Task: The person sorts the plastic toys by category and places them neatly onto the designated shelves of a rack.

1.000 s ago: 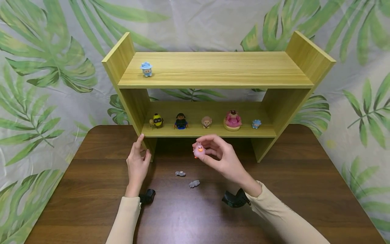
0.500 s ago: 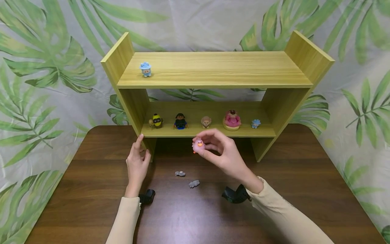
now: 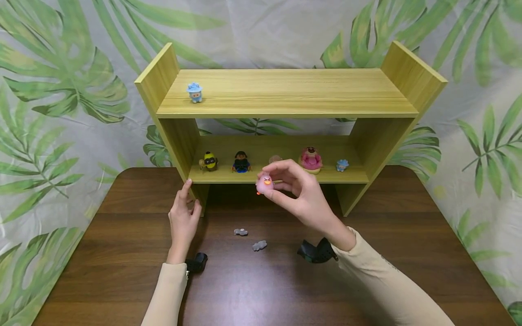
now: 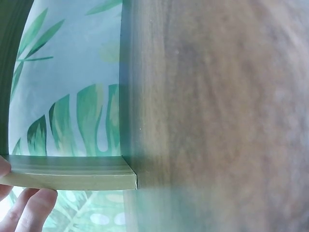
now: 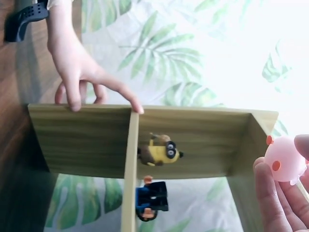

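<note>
My right hand (image 3: 306, 199) pinches a small pink bird figurine (image 3: 264, 184) between thumb and fingers. The bird faces me in the head view, just in front of the middle shelf's front edge, and the hand partly hides a pale fluffy figurine (image 3: 275, 158) behind it. At the lower left, my left hand (image 3: 183, 222) holds the front edge of the wooden shelf (image 3: 291, 114) by its left side panel. Its index fingertip lies where the middle board meets that panel. In the left wrist view, fingers (image 4: 42, 203) touch the panel's outer face.
On the middle board stand a yellow minion (image 3: 210, 161), a dark-haired figurine (image 3: 242, 162), a pink bear (image 3: 311, 160) and a small blue figurine (image 3: 342, 165). A blue-hatted figurine (image 3: 195, 93) is on top. Two small grey pieces (image 3: 241, 232) lie on the table (image 3: 253, 290).
My right hand has raised the pink bird slightly towards the middle board, so it now covers part of the pale figurine. My left hand has stayed in place on the shelf.
</note>
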The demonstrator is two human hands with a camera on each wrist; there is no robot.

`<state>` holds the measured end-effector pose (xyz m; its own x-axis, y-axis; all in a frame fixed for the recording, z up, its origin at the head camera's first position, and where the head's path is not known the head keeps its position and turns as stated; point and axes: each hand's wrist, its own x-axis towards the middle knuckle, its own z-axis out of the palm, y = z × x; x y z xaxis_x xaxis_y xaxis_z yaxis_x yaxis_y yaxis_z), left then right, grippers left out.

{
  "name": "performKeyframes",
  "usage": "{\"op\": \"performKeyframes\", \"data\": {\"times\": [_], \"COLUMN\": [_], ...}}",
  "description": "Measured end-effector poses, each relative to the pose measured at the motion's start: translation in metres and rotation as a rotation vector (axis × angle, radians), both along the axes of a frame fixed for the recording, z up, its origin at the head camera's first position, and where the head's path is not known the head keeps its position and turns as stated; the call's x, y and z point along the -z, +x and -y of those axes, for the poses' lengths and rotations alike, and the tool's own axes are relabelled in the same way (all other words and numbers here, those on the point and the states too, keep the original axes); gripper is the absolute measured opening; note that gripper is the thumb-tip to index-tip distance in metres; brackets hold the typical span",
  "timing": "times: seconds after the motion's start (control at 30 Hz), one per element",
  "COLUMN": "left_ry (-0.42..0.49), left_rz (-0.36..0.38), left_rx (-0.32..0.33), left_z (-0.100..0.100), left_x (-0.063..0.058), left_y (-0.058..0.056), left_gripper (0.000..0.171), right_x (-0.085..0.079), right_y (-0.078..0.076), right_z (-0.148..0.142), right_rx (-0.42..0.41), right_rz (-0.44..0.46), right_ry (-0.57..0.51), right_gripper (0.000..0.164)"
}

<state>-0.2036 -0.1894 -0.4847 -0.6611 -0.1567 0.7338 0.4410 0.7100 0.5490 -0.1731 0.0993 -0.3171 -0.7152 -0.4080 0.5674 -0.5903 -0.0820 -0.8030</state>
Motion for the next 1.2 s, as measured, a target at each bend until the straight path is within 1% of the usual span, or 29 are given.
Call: {"op": "performKeyframes", "data": {"times": [0.23,0.5,0.83,1.2], "left_ry": [-0.003,-0.006,-0.009,-0.005], "left_rz": [0.008,0.01,0.009,0.01], "left_rx": [-0.004,-0.004,-0.007,-0.01], "left_z": [0.0,0.0,-0.001,0.0], "left_x": [0.0,-0.001,-0.001,0.0], "left_y": [0.0,0.0,0.0,0.001], "left_gripper": [0.073,0.072,0.073,0.074], "right_x": [-0.012,-0.024,-0.037,-0.05], "right_y": [-0.001,-0.006,-0.012,-0.015], "right_z": [0.0,-0.001,0.001,0.004], "right_rx": [-0.01,0.003,0.018,0.021], "right_rz": [-0.045,-0.086,-0.161,-0.197], "right_ry": [0.001,0.003,0.006,0.002], "right_gripper": [0.036,0.037,0.036,0.033]}}
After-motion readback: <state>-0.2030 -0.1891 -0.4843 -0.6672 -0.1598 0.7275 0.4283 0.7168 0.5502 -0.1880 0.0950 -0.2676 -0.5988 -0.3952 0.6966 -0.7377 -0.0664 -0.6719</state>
